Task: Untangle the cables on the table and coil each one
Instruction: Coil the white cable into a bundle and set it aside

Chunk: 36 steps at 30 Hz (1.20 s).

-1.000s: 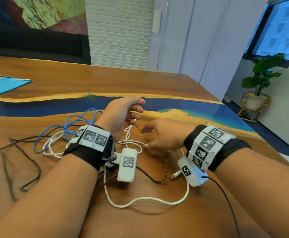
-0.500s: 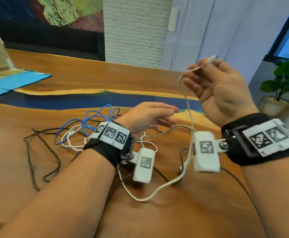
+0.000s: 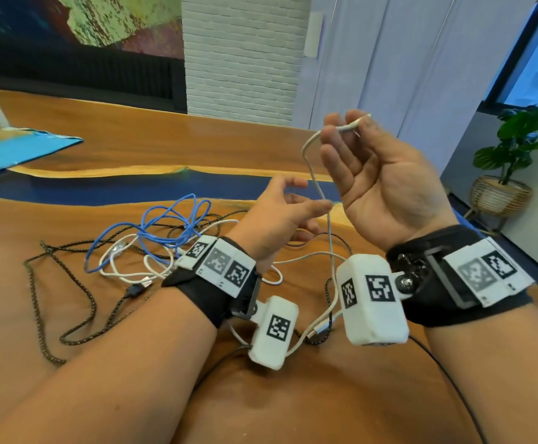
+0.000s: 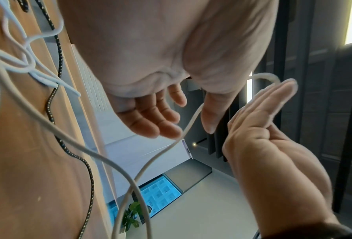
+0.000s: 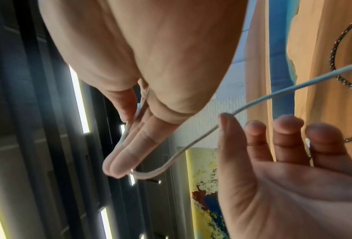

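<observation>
Since a second ago, your right hand (image 3: 386,184) has risen from the bench (image 3: 133,142) with one end of the white cable (image 3: 317,184), which now hangs from it, down past your left hand (image 3: 280,213) to the tangle at the near left. You look to be starting on the first cable: freeing it and readying the first loop. Next, the left hand must likely take the hanging strand and feed it around. The right hand pins the plug end between thumb and forefinger, the other fingers loosely spread. The left hand hovers relaxed, fingers half-curled beside the strand, gripping nothing. The blue cable (image 3: 165,225) and black braided cable (image 3: 37,299) lie knotted together with the white one's slack.
</observation>
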Each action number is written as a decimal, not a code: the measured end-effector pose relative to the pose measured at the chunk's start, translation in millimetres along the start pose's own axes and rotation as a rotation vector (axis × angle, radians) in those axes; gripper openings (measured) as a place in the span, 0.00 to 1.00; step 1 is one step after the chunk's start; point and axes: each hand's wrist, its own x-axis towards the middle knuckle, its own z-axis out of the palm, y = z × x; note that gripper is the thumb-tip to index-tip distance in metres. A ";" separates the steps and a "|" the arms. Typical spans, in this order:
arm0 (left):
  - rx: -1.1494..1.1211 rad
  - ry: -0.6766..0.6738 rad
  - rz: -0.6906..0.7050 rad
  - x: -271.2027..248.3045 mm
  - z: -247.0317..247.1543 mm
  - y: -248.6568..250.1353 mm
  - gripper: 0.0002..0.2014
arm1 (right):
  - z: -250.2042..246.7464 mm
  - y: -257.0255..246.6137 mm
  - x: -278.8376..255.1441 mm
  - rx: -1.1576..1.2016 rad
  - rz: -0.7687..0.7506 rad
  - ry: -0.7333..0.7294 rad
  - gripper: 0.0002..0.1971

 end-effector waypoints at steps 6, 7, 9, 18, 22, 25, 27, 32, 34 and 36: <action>0.279 -0.274 -0.053 -5.2 -1.7 1.0 0.05 | 8.0 -15.6 1.0 0.114 -0.095 -0.046 0.11; 0.282 -0.242 -0.058 -4.6 -3.7 3.0 0.09 | 2.9 -23.0 3.7 0.155 -0.163 -0.011 0.11; 0.212 -0.119 -0.061 -1.7 -11.7 10.2 0.15 | -15.1 -41.4 9.6 0.232 -0.300 0.079 0.11; -0.199 0.166 0.057 5.1 -54.9 34.8 0.15 | -96.3 -45.2 17.0 -0.194 -0.186 0.514 0.21; 0.255 0.142 0.101 1.4 -47.7 32.4 0.13 | -82.6 -5.9 3.6 -0.889 -0.071 0.287 0.33; 0.424 0.034 0.094 -3.9 -40.2 33.9 0.13 | -65.7 21.7 -5.0 -1.097 0.030 -0.032 0.28; 0.468 -0.037 0.079 -6.6 -36.6 34.7 0.13 | -60.1 37.8 -9.5 -1.101 0.026 -0.103 0.14; 0.534 -0.055 -0.058 -9.3 -47.7 39.4 0.19 | -72.3 16.7 -6.2 -0.563 -0.191 0.174 0.13; 0.427 0.022 -0.027 -8.1 -55.7 41.9 0.20 | -90.6 -4.7 -4.4 -0.416 -0.277 0.281 0.13; 0.135 0.103 0.040 -6.4 -58.9 44.4 0.17 | -108.0 -10.8 -4.9 -0.467 -0.263 0.369 0.12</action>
